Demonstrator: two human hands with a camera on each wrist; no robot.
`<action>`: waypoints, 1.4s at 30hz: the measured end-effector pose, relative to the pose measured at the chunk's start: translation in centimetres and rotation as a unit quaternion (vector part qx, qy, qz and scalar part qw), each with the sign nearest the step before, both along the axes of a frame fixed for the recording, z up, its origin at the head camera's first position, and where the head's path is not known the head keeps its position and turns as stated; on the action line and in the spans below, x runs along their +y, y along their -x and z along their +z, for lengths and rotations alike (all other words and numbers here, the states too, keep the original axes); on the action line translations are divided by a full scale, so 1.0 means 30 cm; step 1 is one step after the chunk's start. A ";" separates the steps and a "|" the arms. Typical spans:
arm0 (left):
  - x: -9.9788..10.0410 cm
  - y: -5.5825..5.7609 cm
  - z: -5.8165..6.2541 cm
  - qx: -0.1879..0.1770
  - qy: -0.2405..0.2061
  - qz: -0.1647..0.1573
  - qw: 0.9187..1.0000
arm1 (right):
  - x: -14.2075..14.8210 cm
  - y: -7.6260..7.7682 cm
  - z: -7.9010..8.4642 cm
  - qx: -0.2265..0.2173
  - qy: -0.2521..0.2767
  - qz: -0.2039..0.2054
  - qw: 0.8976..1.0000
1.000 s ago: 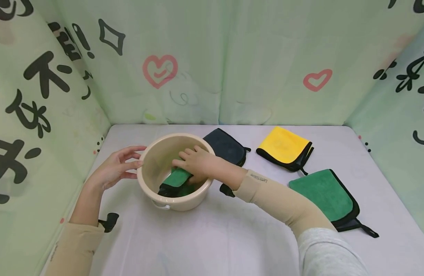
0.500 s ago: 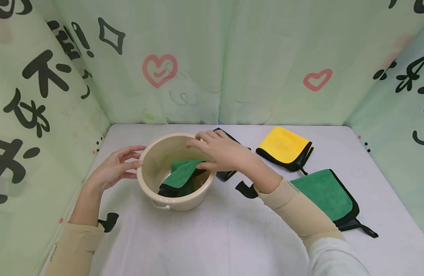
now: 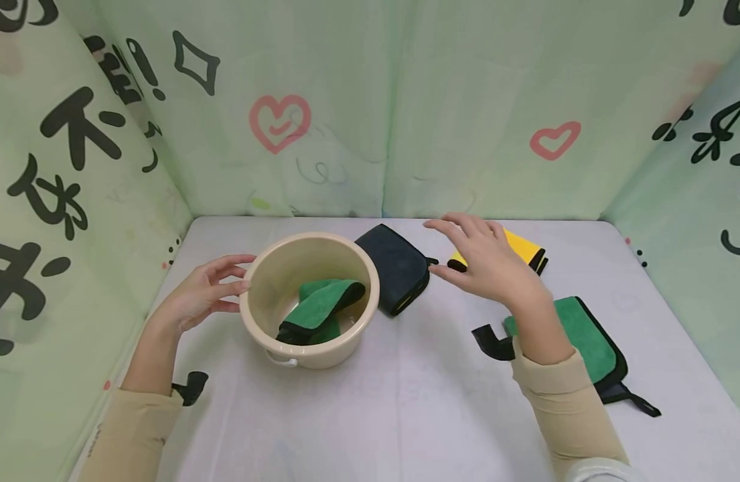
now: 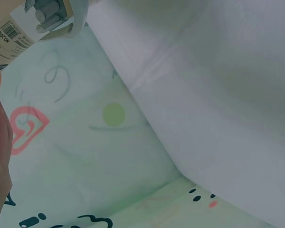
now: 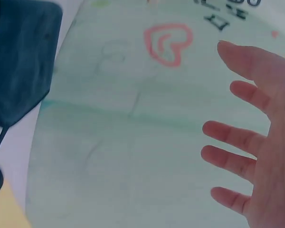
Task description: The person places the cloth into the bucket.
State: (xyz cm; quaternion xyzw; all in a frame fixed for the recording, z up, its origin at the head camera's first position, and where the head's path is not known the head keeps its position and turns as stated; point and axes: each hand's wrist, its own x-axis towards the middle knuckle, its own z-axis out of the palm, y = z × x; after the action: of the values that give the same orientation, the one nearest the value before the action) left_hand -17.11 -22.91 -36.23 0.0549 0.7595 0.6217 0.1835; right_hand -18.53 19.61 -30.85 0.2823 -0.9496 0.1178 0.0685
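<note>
A cream bucket [image 3: 261,328] stands on the table, with a folded green cloth [image 3: 321,304] edged in black lying inside it. My left hand [image 3: 197,294] touches the bucket's left side near the rim, fingers extended. In the left wrist view only the edge of that hand shows, at far left. Above the yellow cloth [image 3: 529,248], partly covering it from the head camera, hovers my right hand [image 3: 487,264]. Its fingers are spread with nothing between them, as the right wrist view also shows. A dark navy cloth [image 3: 394,268] lies folded between the bucket and this hand.
Another green cloth [image 3: 586,335] with black edging and a loop lies at the right, partly behind the right forearm. A white handle [image 3: 280,360] hangs at the bucket's front. Printed green curtains [image 3: 478,87] enclose the table's back and sides.
My right hand has let go of the green cloth in the bucket and moved right, over the dark cloth to the yellow one. My left hand stays at the bucket.
</note>
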 end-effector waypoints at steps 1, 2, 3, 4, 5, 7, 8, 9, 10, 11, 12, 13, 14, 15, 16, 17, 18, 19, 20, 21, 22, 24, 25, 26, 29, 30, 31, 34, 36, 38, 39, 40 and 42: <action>0.000 0.000 -0.001 0.000 0.000 0.000 1.000 | 0.025 -0.004 -0.006 -0.002 0.002 -0.016 1.000; 0.001 0.001 -0.001 0.000 0.000 0.000 1.000 | 0.050 -0.010 -0.011 -0.007 0.004 -0.033 0.999; 0.001 0.001 -0.001 0.000 -0.001 0.000 1.000 | 0.076 -0.015 -0.017 -0.013 0.005 -0.050 0.999; 0.001 0.001 -0.001 0.000 -0.001 -0.001 1.000 | 0.101 -0.020 -0.023 -0.018 0.006 -0.066 0.998; 0.001 0.001 -0.001 0.000 -0.002 0.000 1.000 | 0.126 -0.026 -0.029 -0.023 0.007 -0.081 0.996; 0.002 0.000 -0.001 -0.002 -0.004 0.000 1.000 | 0.176 -0.040 -0.042 -0.035 0.008 -0.110 0.993; 0.002 0.000 0.000 -0.003 -0.005 0.000 1.000 | 0.202 -0.047 -0.050 -0.039 0.009 -0.123 0.992; 0.002 -0.001 0.000 -0.004 -0.006 0.001 1.000 | 0.227 -0.055 -0.059 -0.041 0.010 -0.135 0.990; 0.003 -0.001 0.001 -0.005 -0.005 0.002 1.000 | 0.249 -0.063 -0.068 -0.042 0.012 -0.146 0.988; 0.003 -0.001 0.001 -0.006 -0.006 0.002 1.000 | 0.271 -0.071 -0.078 -0.046 0.013 -0.158 0.986; 0.003 -0.002 0.002 -0.007 -0.006 0.002 1.000 | 0.293 -0.080 -0.087 -0.050 0.014 -0.170 0.984; 0.004 -0.002 0.002 -0.008 -0.006 0.002 1.000 | 0.313 -0.089 -0.097 -0.052 0.016 -0.181 0.982; 0.004 -0.002 0.002 -0.008 -0.006 0.003 1.000 | 0.332 -0.098 -0.108 -0.056 0.017 -0.192 0.980; 0.004 -0.002 0.003 -0.008 -0.005 0.003 1.000 | 0.351 -0.107 -0.120 -0.060 0.017 -0.201 0.978; 0.004 -0.003 0.003 -0.008 -0.005 0.002 1.000 | 0.367 -0.117 -0.131 -0.066 0.016 -0.211 0.975; 0.003 -0.003 0.003 -0.008 -0.005 0.002 1.000 | 0.385 -0.127 -0.143 -0.070 0.014 -0.219 0.973; 0.004 -0.002 0.003 -0.009 -0.005 0.003 1.000 | 0.400 -0.138 -0.154 -0.074 0.014 -0.227 0.971; 0.004 -0.002 0.003 -0.009 -0.004 0.004 1.000 | 0.415 -0.148 -0.165 -0.078 0.012 -0.233 0.969; 0.004 -0.002 0.003 -0.009 -0.004 0.004 1.000 | 0.428 -0.157 -0.177 -0.082 0.011 -0.238 0.968; 0.004 -0.002 0.004 -0.010 -0.003 0.004 1.000 | 0.440 -0.165 -0.188 -0.086 0.009 -0.243 0.966; 0.004 -0.001 0.004 -0.010 -0.003 0.005 1.000 | 0.451 -0.172 -0.199 -0.092 0.007 -0.248 0.964; 0.004 -0.001 0.005 -0.011 -0.002 0.007 1.000 | 0.470 -0.185 -0.223 -0.103 0.001 -0.258 0.961; 0.004 -0.001 0.005 -0.012 -0.002 0.008 1.000 | 0.480 -0.190 -0.234 -0.109 -0.003 -0.263 0.959; 0.004 -0.001 0.005 -0.012 -0.002 0.008 1.000 | 0.490 -0.196 -0.246 -0.116 -0.006 -0.268 0.956; 0.003 -0.001 0.006 -0.012 -0.003 0.009 1.000 | 0.516 -0.214 -0.280 -0.140 -0.016 -0.285 0.948; 0.003 -0.001 0.006 -0.011 -0.003 0.009 1.000 | 0.525 -0.220 -0.290 -0.148 -0.018 -0.289 0.946; 0.003 -0.001 0.006 -0.011 -0.003 0.008 1.000 | 0.533 -0.226 -0.300 -0.156 -0.018 -0.293 0.943; 0.002 -0.001 0.006 -0.009 -0.002 0.008 1.000 | 0.551 -0.242 -0.324 -0.177 -0.017 -0.302 0.937; 0.003 -0.001 0.007 -0.008 0.001 0.007 1.000 | 0.562 -0.252 -0.339 -0.187 -0.017 -0.306 0.933; 0.003 -0.001 0.007 -0.008 0.002 0.007 1.000 | 0.571 -0.263 -0.354 -0.199 -0.019 -0.308 0.930; 0.003 -0.002 0.008 -0.008 0.002 0.007 1.000 | 0.576 -0.268 -0.360 -0.206 -0.019 -0.308 0.929; 0.004 -0.002 0.008 -0.009 0.002 0.007 1.000 | 0.581 -0.273 -0.366 -0.212 -0.021 -0.308 0.927; 0.004 -0.003 0.009 -0.009 0.000 0.008 1.000 | 0.589 -0.282 -0.376 -0.224 -0.024 -0.306 0.925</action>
State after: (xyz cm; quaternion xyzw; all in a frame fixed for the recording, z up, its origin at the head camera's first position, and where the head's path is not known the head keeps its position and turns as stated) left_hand -17.03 -22.78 -35.97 0.0434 0.7582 0.6235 0.1859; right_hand -10.09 37.29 -42.12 -0.0540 -0.9829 0.1288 -0.1198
